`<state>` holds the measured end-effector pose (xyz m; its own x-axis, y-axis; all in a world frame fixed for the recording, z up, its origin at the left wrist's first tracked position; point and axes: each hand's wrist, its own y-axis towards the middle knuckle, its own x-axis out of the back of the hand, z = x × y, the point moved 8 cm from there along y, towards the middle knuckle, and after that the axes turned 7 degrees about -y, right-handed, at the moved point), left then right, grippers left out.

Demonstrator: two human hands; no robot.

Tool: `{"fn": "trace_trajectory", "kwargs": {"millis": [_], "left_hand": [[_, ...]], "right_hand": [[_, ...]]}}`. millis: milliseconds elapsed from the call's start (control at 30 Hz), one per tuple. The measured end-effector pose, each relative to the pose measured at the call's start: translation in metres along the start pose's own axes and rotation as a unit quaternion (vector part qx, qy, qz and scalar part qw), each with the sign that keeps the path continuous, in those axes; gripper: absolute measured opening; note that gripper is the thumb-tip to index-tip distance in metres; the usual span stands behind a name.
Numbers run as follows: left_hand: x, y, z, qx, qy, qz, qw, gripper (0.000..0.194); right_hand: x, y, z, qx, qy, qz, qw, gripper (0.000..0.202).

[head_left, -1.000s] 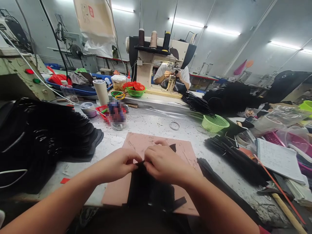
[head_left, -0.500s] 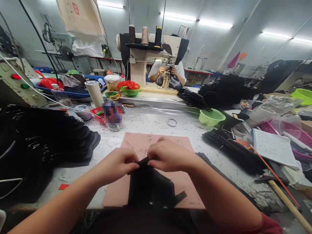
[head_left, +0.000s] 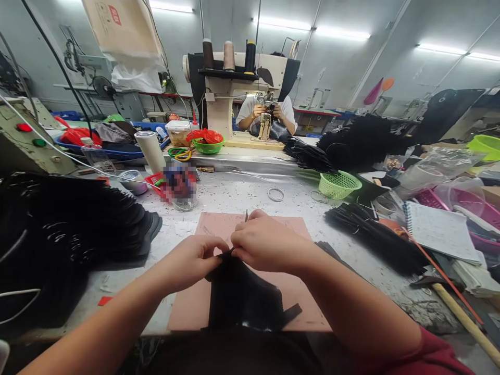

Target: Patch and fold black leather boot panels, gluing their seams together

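A black leather-like piece (head_left: 246, 297) lies over the near part of a pink board (head_left: 187, 307), its upper edge raised between my hands. My left hand (head_left: 195, 260) pinches that edge from the left, thumb and fingers closed on it. Right beside it, my right hand (head_left: 260, 239) is closed on the same edge. A thin pointed tip (head_left: 246, 214) sticks up behind my right hand; the rest of it is hidden. A narrow black strip (head_left: 292, 312) juts from the right side of the piece.
Stacked black pieces (head_left: 86, 224) stand at the left, more (head_left: 375, 234) at the right near a notebook (head_left: 441, 229) and a hammer handle (head_left: 464, 317). A green basket (head_left: 339, 185) is beyond. A person (head_left: 287, 114) works behind a sewing machine (head_left: 219, 104).
My right hand has shifted slightly left and turned, closer to my left hand. The thin pointed tip now shows behind it. The view has shifted a little.
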<state>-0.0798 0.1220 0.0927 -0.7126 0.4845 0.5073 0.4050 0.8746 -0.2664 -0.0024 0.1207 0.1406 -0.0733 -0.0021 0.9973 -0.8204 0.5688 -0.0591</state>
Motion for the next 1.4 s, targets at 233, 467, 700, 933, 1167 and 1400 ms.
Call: {"fn": "trace_trajectory", "kwargs": {"millis": [233,467,700,933,1167,1400], "left_hand": [[0.001,-0.001,-0.02,-0.079,0.104,-0.022,0.991,0.011],[0.007,0.0,-0.006,-0.03,0.007,-0.046,0.998,0.021],[0.01,0.002,-0.005,-0.03,0.009,-0.055,0.998,0.018],[0.008,0.001,0.003,-0.028,-0.157,-0.073,0.984,0.023],[0.008,-0.001,-0.012,-0.074,-0.082,-0.069,0.992,0.021],[0.009,-0.004,-0.032,-0.118,0.034,-0.069,0.99,0.017]], "right_hand": [[-0.002,0.004,0.006,-0.003,-0.025,0.018,1.0,0.019],[-0.004,-0.013,-0.027,-0.065,0.058,-0.046,0.995,0.014],[-0.003,-0.015,-0.026,-0.055,0.094,-0.058,0.992,0.013],[0.004,-0.022,-0.03,-0.097,0.157,-0.081,0.98,0.008],[0.005,-0.026,-0.028,-0.114,0.167,-0.099,0.974,0.008],[0.013,-0.026,-0.023,-0.117,0.139,-0.116,0.977,0.008]]}}
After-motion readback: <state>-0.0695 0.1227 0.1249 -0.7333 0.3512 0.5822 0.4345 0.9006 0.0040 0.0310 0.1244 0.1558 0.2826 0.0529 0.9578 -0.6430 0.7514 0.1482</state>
